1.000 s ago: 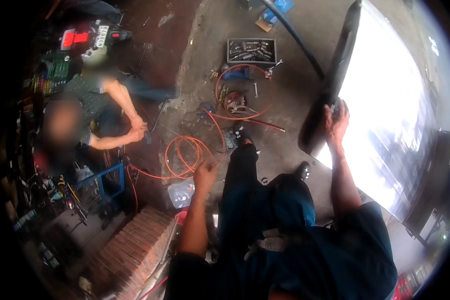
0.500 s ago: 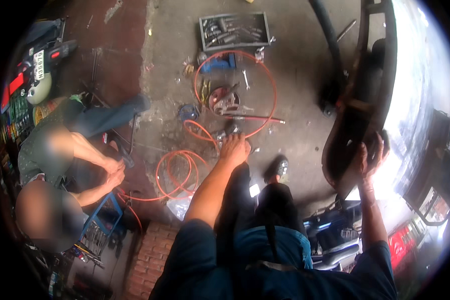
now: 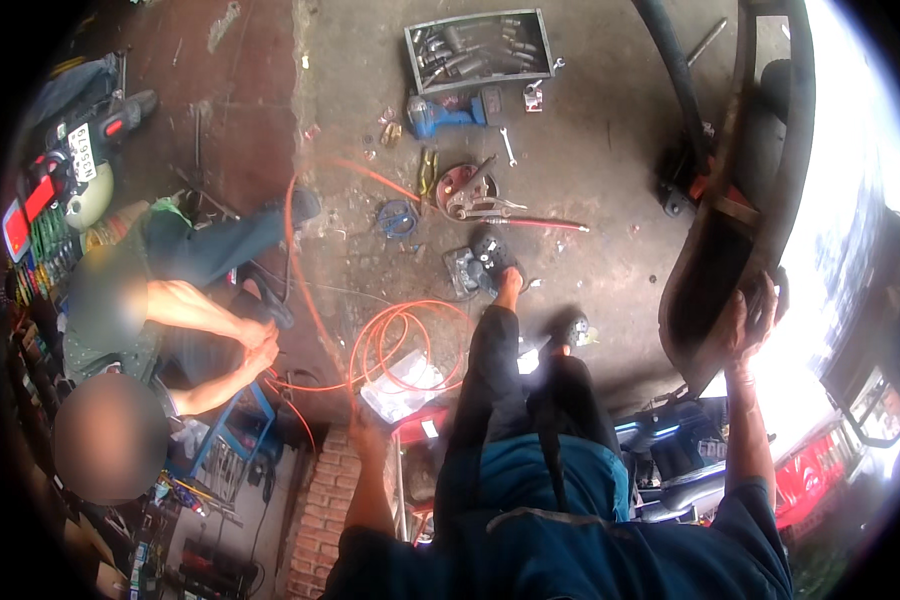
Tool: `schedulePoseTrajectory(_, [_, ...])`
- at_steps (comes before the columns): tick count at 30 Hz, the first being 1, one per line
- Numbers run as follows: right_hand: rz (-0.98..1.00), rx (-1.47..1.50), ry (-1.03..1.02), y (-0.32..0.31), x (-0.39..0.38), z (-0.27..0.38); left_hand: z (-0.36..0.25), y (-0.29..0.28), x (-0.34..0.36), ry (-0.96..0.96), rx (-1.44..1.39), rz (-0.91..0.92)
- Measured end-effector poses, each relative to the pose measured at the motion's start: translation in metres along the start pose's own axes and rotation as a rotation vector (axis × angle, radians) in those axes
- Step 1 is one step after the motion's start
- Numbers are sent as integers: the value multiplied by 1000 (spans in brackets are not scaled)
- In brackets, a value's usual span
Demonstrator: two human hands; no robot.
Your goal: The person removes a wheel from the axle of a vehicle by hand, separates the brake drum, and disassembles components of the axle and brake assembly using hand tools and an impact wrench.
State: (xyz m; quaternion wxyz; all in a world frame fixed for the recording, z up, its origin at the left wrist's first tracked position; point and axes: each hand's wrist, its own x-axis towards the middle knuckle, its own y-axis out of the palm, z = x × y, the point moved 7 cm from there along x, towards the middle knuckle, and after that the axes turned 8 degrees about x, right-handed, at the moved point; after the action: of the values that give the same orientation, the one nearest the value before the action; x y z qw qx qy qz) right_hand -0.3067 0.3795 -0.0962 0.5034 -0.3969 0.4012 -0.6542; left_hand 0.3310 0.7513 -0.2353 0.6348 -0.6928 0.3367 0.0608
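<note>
At the lower left, my left hand [image 3: 368,432] is closed around an orange air hose [image 3: 305,285]. The hose rises from it in a long loop toward the tools on the floor; motion smears the fingers somewhat. My right hand [image 3: 755,322] grips the lower edge of a dark curved vehicle panel [image 3: 705,275] on the right. Further along the hose, a red-and-metal end piece [image 3: 545,222] lies beside a round red dish [image 3: 467,190] with a metal tool in it. More hose lies coiled [image 3: 395,330] over a clear plastic bag [image 3: 405,385].
A metal tray [image 3: 480,50] of sockets lies beyond a blue cordless power tool [image 3: 450,112]. A wrench [image 3: 508,147], pliers [image 3: 428,172] and a blue ring-shaped item [image 3: 398,218] are on the floor. A seated person [image 3: 120,310] is at the left; a jack [image 3: 678,190] stands by the panel.
My left hand has moved from near my knee back toward my body, to the lower left. The hose's round loop has been pulled left into a long arc. My right hand stays on the panel.
</note>
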Motion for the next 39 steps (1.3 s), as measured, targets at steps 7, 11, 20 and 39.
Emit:
schedulePoseTrajectory(7, [-45, -44, -42, -2, 0, -1, 17, 75, -39, -210, 797, 915])
schedulePoseTrajectory(11, [-15, -150, -86, -4, 5, 10, -121, 183, -34, 14, 664, 1223])
schedulePoseTrajectory(20, [129, -130, -16, -4, -3, -9, -327, 324, 105, 530, 249, 484])
schedulePoseTrajectory(39, [126, -8, -147, -14, -5, 9, -220, 238, -128, 552, 220, 398])
